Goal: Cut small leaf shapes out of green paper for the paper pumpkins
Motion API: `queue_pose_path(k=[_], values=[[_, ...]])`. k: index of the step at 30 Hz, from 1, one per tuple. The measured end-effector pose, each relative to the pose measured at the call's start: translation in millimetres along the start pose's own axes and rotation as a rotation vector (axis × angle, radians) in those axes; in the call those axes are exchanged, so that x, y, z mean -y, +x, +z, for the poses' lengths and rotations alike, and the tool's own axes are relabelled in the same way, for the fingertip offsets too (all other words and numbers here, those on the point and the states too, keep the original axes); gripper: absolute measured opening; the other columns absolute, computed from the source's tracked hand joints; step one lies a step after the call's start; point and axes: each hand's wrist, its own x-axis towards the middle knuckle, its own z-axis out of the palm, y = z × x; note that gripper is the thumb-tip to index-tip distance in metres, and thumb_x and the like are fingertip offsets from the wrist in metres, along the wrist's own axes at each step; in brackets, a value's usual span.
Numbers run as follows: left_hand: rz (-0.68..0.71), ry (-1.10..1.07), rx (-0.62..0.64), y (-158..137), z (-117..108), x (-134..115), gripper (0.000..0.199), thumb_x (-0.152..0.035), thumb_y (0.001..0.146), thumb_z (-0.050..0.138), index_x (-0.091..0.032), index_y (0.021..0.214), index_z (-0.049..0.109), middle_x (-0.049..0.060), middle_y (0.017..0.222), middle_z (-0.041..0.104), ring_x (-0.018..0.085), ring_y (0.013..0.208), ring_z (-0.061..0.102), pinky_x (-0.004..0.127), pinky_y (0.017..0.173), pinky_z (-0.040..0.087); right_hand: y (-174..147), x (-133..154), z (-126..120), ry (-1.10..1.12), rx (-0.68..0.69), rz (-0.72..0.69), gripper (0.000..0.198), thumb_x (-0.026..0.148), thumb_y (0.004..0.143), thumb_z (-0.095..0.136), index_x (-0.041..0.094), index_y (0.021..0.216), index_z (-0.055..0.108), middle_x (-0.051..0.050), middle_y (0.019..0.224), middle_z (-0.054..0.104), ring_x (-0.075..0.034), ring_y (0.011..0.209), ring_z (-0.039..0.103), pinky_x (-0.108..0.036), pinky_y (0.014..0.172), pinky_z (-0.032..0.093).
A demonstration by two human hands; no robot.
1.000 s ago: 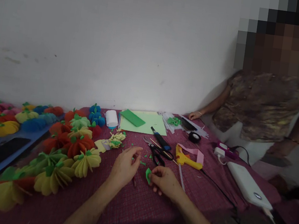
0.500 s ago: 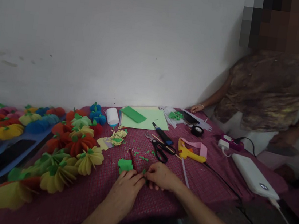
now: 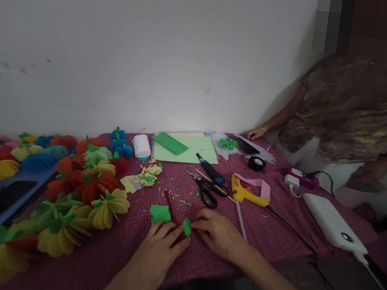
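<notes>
A small green paper piece stands at the fingertips of my left hand, which appears to pinch it between thumb and index finger. The other left fingers rest over the lower edge of a green paper square and the near end of a red pencil. Just right of the small piece is my right hand, its fingers stretched toward it and slightly apart. Whether those fingertips touch the paper is hard to tell. Black-handled scissors lie beyond the right hand, among green paper scraps.
Colourful paper pumpkins crowd the left side. A yellow glue gun, box cutter, tape roll and white power bank lie to the right. Behind are pale green sheets. Another person stands at the right.
My right fingers have drawn slightly apart from my left ones, and the small green piece now shows more fully between them. The view has shifted a little.
</notes>
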Motion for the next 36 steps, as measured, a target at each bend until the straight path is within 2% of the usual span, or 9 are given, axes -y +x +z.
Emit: queue_pose_path(k=[3, 7, 10, 16, 22, 27, 30, 32, 36], values=[[0.034, 0.041, -0.051, -6.5, 4.1, 1.6, 0.033, -0.018, 0.090, 0.044, -0.026, 0.120, 0.057, 0.003, 0.125, 0.058, 0.024, 0.112, 0.046, 0.040, 0.093, 0.031, -2.7, -2.4, -0.3, -0.046, 0.022, -0.021, 0.031, 0.009, 0.086, 0.049, 0.024, 0.108, 0.066, -0.005, 0.102, 0.062, -0.016, 0.094, 0.059, -0.026, 0.082, 0.045], [0.076, 0.091, -0.155, -10.7, 3.8, 3.4, 0.037, -0.012, 0.090, 0.039, -0.021, 0.122, 0.055, 0.003, 0.124, 0.059, 0.021, 0.110, 0.047, 0.037, 0.094, 0.030, -0.9, -3.2, -0.1, -0.093, 0.037, -0.045, 0.029, 0.010, 0.086, 0.050, 0.023, 0.107, 0.066, -0.005, 0.100, 0.063, -0.017, 0.092, 0.059, -0.026, 0.078, 0.046], [0.138, 0.092, -0.110, -4.8, -0.9, 3.9, 0.043, -0.013, 0.089, 0.040, -0.024, 0.130, 0.047, 0.000, 0.133, 0.052, 0.021, 0.116, 0.044, 0.037, 0.096, 0.028, 0.8, -3.4, 1.1, -0.134, 0.046, -0.048, 0.025, 0.012, 0.087, 0.051, 0.022, 0.102, 0.066, -0.005, 0.097, 0.063, -0.018, 0.087, 0.060, -0.027, 0.074, 0.047], [0.099, 0.022, 0.020, 3.4, -1.9, 6.3, 0.041, -0.019, 0.087, 0.045, -0.025, 0.128, 0.050, -0.001, 0.130, 0.055, 0.023, 0.115, 0.045, 0.038, 0.097, 0.027, -0.1, -5.7, 1.6, -0.106, 0.038, -0.062, 0.029, 0.011, 0.087, 0.050, 0.023, 0.109, 0.064, -0.005, 0.098, 0.064, -0.018, 0.087, 0.060, -0.028, 0.074, 0.048], [0.098, -0.004, 0.013, -1.4, 4.2, 8.4, 0.048, -0.016, 0.083, 0.047, -0.026, 0.130, 0.048, -0.002, 0.130, 0.055, 0.022, 0.116, 0.044, 0.038, 0.098, 0.026, -1.5, -9.0, -2.1, -0.003, 0.018, -0.062, 0.027, 0.010, 0.087, 0.048, 0.022, 0.105, 0.065, -0.005, 0.096, 0.064, -0.017, 0.088, 0.060, -0.026, 0.075, 0.047], [0.076, -0.019, 0.016, -1.9, 8.7, 9.4, 0.052, -0.015, 0.083, 0.046, -0.025, 0.134, 0.043, -0.003, 0.133, 0.053, 0.021, 0.117, 0.043, 0.036, 0.098, 0.024, -2.0, -14.0, -7.8, -0.043, 0.015, -0.016, 0.024, 0.014, 0.089, 0.048, 0.022, 0.105, 0.065, -0.005, 0.090, 0.065, -0.017, 0.080, 0.062, -0.025, 0.069, 0.046], [0.078, -0.014, 0.044, -0.6, 8.5, 8.3, 0.052, -0.017, 0.084, 0.047, -0.025, 0.135, 0.042, -0.002, 0.133, 0.052, 0.022, 0.118, 0.042, 0.037, 0.100, 0.024, 7.7, -11.0, -13.2, -0.083, -0.043, 0.002, 0.023, 0.016, 0.089, 0.048, 0.021, 0.105, 0.065, -0.005, 0.086, 0.065, -0.017, 0.077, 0.061, -0.026, 0.066, 0.045], [0.081, 0.002, 0.045, 0.5, 6.7, 6.6, 0.051, -0.017, 0.084, 0.047, -0.025, 0.134, 0.043, -0.001, 0.132, 0.053, 0.022, 0.119, 0.042, 0.037, 0.101, 0.024, 21.6, -4.0, -15.8, -0.113, -0.059, -0.042, 0.022, 0.016, 0.089, 0.048, 0.020, 0.103, 0.065, -0.006, 0.086, 0.066, -0.018, 0.078, 0.061, -0.026, 0.066, 0.045], [0.075, 0.028, 0.037, 2.4, 1.2, 1.8, 0.047, -0.016, 0.086, 0.044, -0.022, 0.133, 0.045, 0.003, 0.129, 0.055, 0.023, 0.118, 0.043, 0.038, 0.100, 0.027, 57.5, 17.3, -12.2, -0.171, 0.037, -0.104, 0.018, 0.018, 0.089, 0.049, 0.020, 0.094, 0.067, -0.007, 0.090, 0.068, -0.019, 0.085, 0.061, -0.027, 0.070, 0.044]])
